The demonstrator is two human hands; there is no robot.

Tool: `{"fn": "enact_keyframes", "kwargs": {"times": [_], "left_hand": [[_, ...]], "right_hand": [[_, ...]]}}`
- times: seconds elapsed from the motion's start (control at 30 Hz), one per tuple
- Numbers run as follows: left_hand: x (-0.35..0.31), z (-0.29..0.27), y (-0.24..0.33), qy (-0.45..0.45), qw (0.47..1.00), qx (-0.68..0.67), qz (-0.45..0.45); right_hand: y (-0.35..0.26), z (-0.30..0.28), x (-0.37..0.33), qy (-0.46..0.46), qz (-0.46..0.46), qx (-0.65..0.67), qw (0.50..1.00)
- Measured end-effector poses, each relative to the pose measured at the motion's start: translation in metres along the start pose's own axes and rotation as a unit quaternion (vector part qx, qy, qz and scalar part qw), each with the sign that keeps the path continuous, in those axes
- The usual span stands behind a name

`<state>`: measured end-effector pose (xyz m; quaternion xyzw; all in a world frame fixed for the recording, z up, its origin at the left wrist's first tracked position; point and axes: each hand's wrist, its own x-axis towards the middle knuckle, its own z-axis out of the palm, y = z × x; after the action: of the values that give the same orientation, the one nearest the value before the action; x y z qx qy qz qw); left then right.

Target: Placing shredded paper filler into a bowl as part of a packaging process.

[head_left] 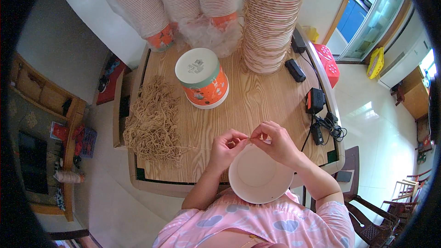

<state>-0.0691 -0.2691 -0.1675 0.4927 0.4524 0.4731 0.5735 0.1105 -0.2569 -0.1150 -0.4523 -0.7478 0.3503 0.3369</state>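
An open white paper bucket (259, 174) rests against my lap at the table's near edge, mouth up. My left hand (227, 147) and my right hand (275, 141) meet above its far rim. Both pinch a short piece of tan string (251, 138) stretched between the fingertips. A big loose pile of the same tan strings (154, 119) lies on the left side of the wooden table (257, 96). An orange and white bucket (202, 78) stands upside down behind my hands.
Tall stacks of nested paper buckets (271, 18) stand at the back, some wrapped in clear plastic (156, 4). Black chargers and cables (317, 105) lie along the right table edge. A red stool (328, 62) and wooden chairs (381, 216) stand to the right.
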Motion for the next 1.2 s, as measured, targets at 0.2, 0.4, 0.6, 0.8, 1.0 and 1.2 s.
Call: {"fn": "enact_keyframes", "kwargs": {"times": [0.2,0.4,0.6,0.8,1.0,1.2], "left_hand": [[-0.001,0.003,0.004,0.035,0.991,0.108,0.075],[-0.001,0.002,0.001,0.033,0.990,0.103,0.088],[-0.001,0.000,-0.004,0.035,0.992,0.096,0.079],[-0.002,0.001,-0.001,0.034,0.994,0.081,0.063],[-0.001,0.000,-0.007,0.037,0.993,0.087,0.069],[-0.003,0.000,-0.001,0.040,0.999,0.036,0.004]], "right_hand": [[-0.002,-0.003,0.000,-0.014,0.003,-0.006,1.000],[-0.004,-0.004,0.007,-0.013,0.043,0.014,0.999],[0.001,-0.005,0.010,-0.005,0.052,0.026,0.998],[0.003,-0.003,0.009,-0.019,0.038,0.034,0.999],[0.004,-0.003,0.010,0.000,0.065,0.045,0.997],[0.002,-0.005,0.009,-0.050,0.072,0.034,0.996]]}}
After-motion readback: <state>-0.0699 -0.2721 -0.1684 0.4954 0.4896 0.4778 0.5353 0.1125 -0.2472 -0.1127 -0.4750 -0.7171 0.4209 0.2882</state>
